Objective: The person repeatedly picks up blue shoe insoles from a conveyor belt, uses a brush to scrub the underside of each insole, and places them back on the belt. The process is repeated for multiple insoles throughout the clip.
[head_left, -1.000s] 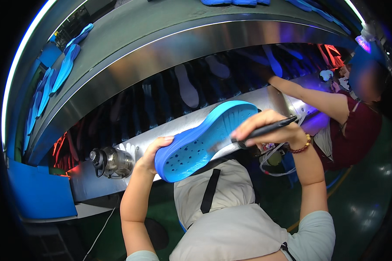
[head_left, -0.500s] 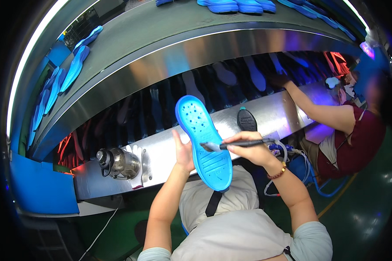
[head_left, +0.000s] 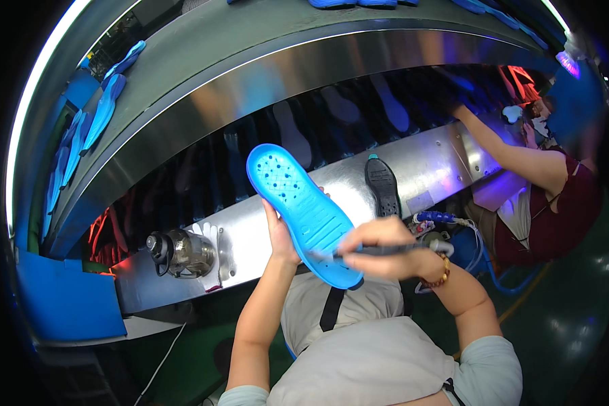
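A bright blue shoe sole [head_left: 301, 203] is tilted over my lap, its wide holed end pointing up and left. My left hand [head_left: 281, 237] grips it by its left edge, with fingertips showing past the far edge. In my right hand [head_left: 389, 247], blurred by motion, is a dark-handled brush [head_left: 326, 256]. The brush's tip is over the lower part of the sole; whether it touches cannot be made out. Beyond my right hand a black sole [head_left: 384, 184] lies on the metal ledge [head_left: 257, 227].
A dark-lidded jug [head_left: 189, 254] and white gloves [head_left: 212, 254] sit on the ledge's left side. Dark soles hang in a slot behind. Above runs a green conveyor belt [head_left: 203, 57] carrying blue soles. A co-worker's arm [head_left: 514, 155] reaches in at right, near hoses.
The blue sole has tilted further, its top swinging left. My right hand and the brush have moved down toward the sole's lower end. The co-worker's arm has shifted slightly.
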A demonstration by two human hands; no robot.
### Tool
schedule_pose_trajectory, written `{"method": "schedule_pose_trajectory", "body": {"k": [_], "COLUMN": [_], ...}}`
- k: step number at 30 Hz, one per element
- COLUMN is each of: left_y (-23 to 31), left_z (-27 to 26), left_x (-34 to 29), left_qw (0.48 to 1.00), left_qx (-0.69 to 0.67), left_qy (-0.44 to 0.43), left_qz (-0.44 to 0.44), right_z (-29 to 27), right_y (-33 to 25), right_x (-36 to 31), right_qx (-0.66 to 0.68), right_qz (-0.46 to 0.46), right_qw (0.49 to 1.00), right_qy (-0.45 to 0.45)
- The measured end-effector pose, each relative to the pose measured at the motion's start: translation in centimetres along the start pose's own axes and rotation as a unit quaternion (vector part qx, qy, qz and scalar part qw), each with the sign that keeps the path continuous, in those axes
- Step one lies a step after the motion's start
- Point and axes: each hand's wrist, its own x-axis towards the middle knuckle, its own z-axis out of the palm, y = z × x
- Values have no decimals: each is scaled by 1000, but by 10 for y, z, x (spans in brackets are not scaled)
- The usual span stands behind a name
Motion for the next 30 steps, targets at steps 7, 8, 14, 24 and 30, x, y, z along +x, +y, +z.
{"method": "schedule_pose_trajectory", "body": {"k": [7, 8, 14, 24, 30], "left_y": [-10, -10, -2, 12, 14], "left_z": [15, 17, 27, 27, 44], "left_x": [8, 7, 19, 29, 26], "left_qw": [999, 999, 995, 996, 988], "left_qx": [21, 29, 64, 24, 59], "left_qy": [-35, -32, -35, -26, -104], "left_qz": [27, 33, 65, 84, 99], "right_z": [5, 4, -7, -23, -39], "right_y": [-3, -3, 4, 6, 26], "right_x": [-4, -8, -11, -30, -28], "right_qx": [1, 63, -40, 37, 78], "right_qz": [-106, -102, -76, -91, 26], "right_qw": [994, 993, 996, 994, 993], "right_qy": [-2, -14, 20, -39, 79]}}
